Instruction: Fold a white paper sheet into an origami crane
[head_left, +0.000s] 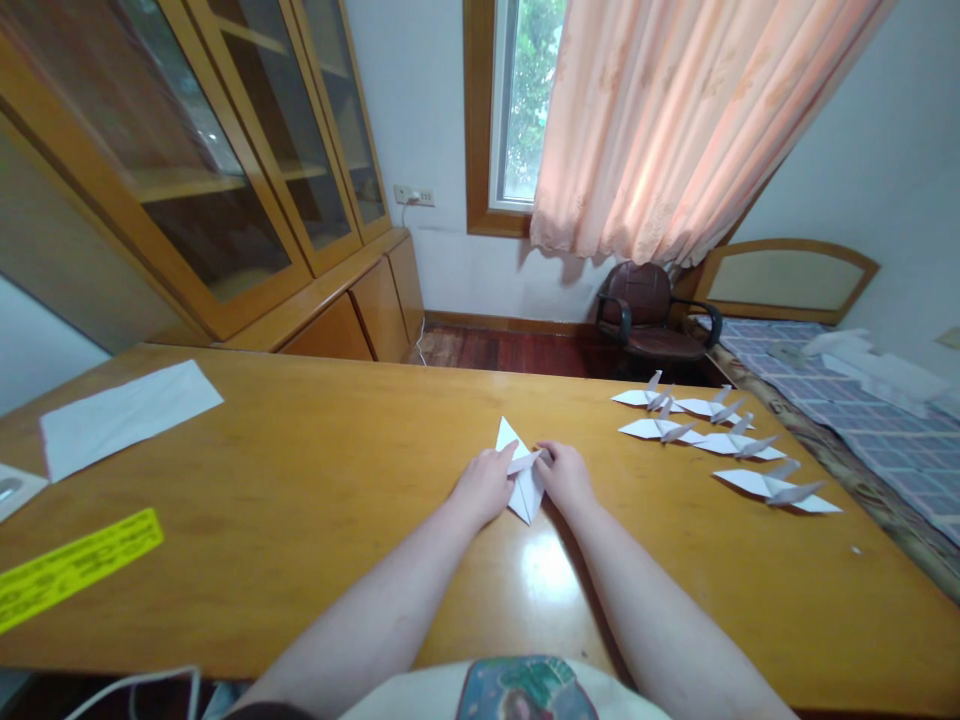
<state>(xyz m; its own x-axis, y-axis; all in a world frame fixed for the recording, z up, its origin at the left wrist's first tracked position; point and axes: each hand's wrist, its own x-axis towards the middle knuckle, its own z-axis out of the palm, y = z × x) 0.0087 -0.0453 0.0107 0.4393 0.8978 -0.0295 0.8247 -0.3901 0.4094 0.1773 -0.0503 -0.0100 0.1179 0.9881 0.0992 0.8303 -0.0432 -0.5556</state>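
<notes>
A partly folded white paper shape (519, 470) lies on the wooden table (300, 480) in front of me. My left hand (484, 485) pinches a flap of it from the left, fingers closed on the paper. On the right side, my right hand (566, 473) presses and grips the same paper. Both hands rest on the tabletop, touching the fold in the middle.
Several finished white paper cranes (716, 440) stand in rows at the table's right. A white sheet (124, 412) and a yellow strip (71, 565) lie at the left. Behind the table are a wooden cabinet (225, 170), a chair (645, 315) and a bed (862, 400).
</notes>
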